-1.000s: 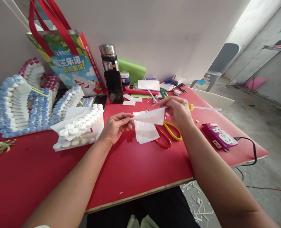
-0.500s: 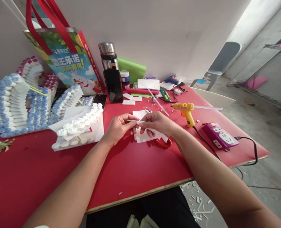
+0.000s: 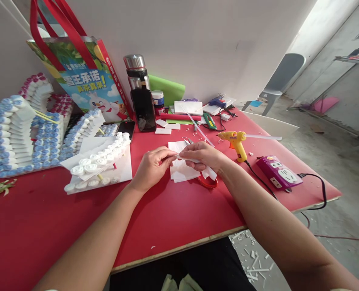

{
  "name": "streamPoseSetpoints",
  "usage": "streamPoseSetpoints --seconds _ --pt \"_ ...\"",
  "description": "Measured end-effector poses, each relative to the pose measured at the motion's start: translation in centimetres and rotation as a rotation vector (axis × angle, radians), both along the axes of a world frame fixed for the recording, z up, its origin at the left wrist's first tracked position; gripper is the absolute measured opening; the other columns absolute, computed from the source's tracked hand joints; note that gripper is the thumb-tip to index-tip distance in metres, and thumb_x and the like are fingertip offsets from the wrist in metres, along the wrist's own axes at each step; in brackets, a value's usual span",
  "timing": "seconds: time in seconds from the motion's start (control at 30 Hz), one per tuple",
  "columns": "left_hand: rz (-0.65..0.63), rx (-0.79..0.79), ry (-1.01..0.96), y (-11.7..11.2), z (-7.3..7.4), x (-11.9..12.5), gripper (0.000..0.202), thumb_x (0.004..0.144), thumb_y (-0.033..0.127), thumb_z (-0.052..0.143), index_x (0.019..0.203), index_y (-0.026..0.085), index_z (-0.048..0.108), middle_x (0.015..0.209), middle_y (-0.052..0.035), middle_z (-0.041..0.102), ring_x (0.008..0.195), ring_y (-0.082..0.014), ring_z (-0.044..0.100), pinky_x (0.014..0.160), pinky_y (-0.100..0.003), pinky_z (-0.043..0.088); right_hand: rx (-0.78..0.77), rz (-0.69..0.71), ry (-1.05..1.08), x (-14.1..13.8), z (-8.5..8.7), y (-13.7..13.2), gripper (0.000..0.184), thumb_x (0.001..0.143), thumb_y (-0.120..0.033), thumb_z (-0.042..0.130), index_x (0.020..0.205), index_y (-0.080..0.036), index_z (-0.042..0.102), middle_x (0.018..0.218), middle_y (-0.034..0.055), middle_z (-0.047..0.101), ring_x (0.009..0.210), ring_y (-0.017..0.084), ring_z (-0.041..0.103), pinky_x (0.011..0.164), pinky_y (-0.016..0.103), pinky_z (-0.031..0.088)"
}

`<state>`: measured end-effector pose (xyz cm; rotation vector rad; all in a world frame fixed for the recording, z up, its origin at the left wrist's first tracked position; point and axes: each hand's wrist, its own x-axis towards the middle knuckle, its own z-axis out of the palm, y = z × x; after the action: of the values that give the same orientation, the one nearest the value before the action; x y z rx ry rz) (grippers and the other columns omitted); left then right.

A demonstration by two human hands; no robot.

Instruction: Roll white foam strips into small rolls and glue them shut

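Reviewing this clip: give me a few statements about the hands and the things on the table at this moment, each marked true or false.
1. The left hand and the right hand both pinch a white piece between them. True.
2. The right hand holds the yellow glue gun. False: it stands on the red table, apart from that hand.
3. A black phone leans upright against the steel flask. True.
4. The purple power strip lies beside the left hand. False: it lies near the table's right edge, past the glue gun.
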<state>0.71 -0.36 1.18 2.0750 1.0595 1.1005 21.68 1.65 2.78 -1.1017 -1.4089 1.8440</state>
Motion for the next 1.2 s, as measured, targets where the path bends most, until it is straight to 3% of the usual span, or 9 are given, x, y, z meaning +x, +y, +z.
streamPoseSetpoints --seconds 0.17,0.3,0.43,0.53,0.63,0.73,0.83,1.03,1.2 --pt "-0.016 0.169 0.181 0.1 -0.3 -0.2 0.022 0.096 0.03 0.053 0.097 0.021 0.073 0.092 -0.009 0.071 0.08 -0.019 0.065 0.074 -0.029 0.047 -0.035 -0.04 -0.009 -0.3 -0.6 0.1 0.024 0.076 -0.035 0.077 0.08 -0.013 0.067 0.045 -0.0052 0.049 0.033 0.002 0.023 0.033 0.019 0.013" --pt "0.034 0.317 0.336 -0.1 0.0 -0.1 0.022 0.096 0.026 0.051 0.094 0.02 0.072 0.089 -0.0104 0.071 0.079 -0.021 0.064 0.074 -0.032 0.047 -0.205 -0.007 0.141 -0.7 -0.9 0.1 0.019 0.074 -0.029 0.073 0.072 -0.016 0.06 0.043 -0.0089 0.04 0.032 0.001 0.019 0.033 0.018 0.011" --pt "0.093 0.343 0.324 -0.5 -0.1 0.5 0.02 0.094 0.028 0.053 0.088 0.021 0.071 0.087 -0.0103 0.07 0.081 -0.0225 0.065 0.077 -0.034 0.048 -0.228 -0.02 0.191 -0.9 -0.7 0.0 0.018 0.073 -0.026 0.071 0.069 -0.017 0.055 0.042 -0.0097 0.038 0.032 0.002 0.017 0.033 0.018 0.01" --pt "0.09 0.142 0.127 -0.5 -0.3 0.9 0.016 0.092 0.03 0.057 0.097 0.02 0.069 0.093 -0.0091 0.07 0.081 -0.0202 0.065 0.075 -0.032 0.05 -0.032 -0.103 0.045 -1.0 -0.6 -0.1 0.012 0.074 -0.026 0.067 0.073 -0.017 0.06 0.042 -0.0072 0.043 0.034 0.004 0.024 0.034 0.019 0.013" --pt "0.044 -0.313 -0.165 -0.3 -0.1 1.0 0.024 0.089 0.036 0.059 0.106 0.019 0.064 0.095 -0.008 0.069 0.066 -0.0162 0.064 0.054 -0.026 0.047 0.257 -0.155 -0.148 -1.2 -0.5 -0.5 0.009 0.075 -0.024 0.063 0.071 -0.017 0.06 0.044 -0.0051 0.048 0.037 0.006 0.033 0.039 0.021 0.023" --pt "-0.057 -0.752 -0.371 0.0 0.3 0.7 0.032 0.092 0.043 0.047 0.093 0.016 0.062 0.081 -0.0082 0.068 0.044 -0.0126 0.055 0.035 -0.023 0.027 0.521 -0.165 -0.309 -1.3 -0.3 -0.9 0.009 0.078 -0.025 0.059 0.073 -0.017 0.061 0.05 -0.0044 0.051 0.045 0.008 0.042 0.046 0.022 0.029" --pt "-0.108 -0.884 -0.353 0.1 0.5 0.5 0.031 0.091 0.044 0.05 0.082 0.016 0.06 0.071 -0.0062 0.066 0.039 -0.0104 0.05 0.034 -0.022 0.018 0.652 -0.126 -0.447 -1.4 -0.1 -1.3 0.012 0.08 -0.027 0.057 0.073 -0.018 0.062 0.054 -0.0049 0.048 0.05 0.008 0.039 0.049 0.023 0.027" --pt "-0.174 -0.681 -0.082 -0.3 0.3 0.3 0.027 0.096 0.041 0.048 0.079 0.019 0.053 0.071 -0.0004 0.064 0.04 -0.0084 0.05 0.043 -0.023 0.031 0.774 -0.082 -0.606 -1.5 -0.1 -1.3 0.012 0.079 -0.026 0.057 0.071 -0.019 0.06 0.06 -0.0036 0.048 0.055 0.009 0.039 0.051 0.024 0.026" --pt "-0.065 -0.106 0.32 -0.2 -0.2 0.2 0.025 0.094 0.028 0.046 0.071 0.02 0.046 0.062 0.0009 0.051 0.051 -0.0122 0.046 0.052 -0.027 0.028 0.653 -0.085 -0.559 -1.7 -0.4 -1.1 0.01 0.074 -0.025 0.058 0.066 -0.019 0.057 0.061 -0.0021 0.055 0.055 0.01 0.043 0.049 0.024 0.026"
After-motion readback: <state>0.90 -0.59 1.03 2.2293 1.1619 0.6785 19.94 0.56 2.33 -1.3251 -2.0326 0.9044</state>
